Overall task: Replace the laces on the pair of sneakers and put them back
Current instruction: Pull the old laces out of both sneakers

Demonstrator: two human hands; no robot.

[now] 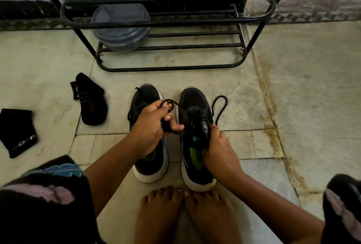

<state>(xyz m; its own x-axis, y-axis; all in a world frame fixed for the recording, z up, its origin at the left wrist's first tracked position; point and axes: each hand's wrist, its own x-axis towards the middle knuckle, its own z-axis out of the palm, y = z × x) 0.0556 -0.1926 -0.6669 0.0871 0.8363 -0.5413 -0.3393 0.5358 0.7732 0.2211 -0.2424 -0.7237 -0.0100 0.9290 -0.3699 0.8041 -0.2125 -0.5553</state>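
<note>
I have a single view, from a wide-angle camera on the person's head, looking forward and steeply down. It sits close above the two sneakers (173, 134) on the floor (293, 97), with the bare feet (187, 212) at the bottom edge right beneath it. The black metal rack (168, 21) stands farther off at the top, facing me. Straight lines bow near the edges. No second view overlaps it.

Apparently bare floor (304, 91) right of sneakers (196, 126)
</note>
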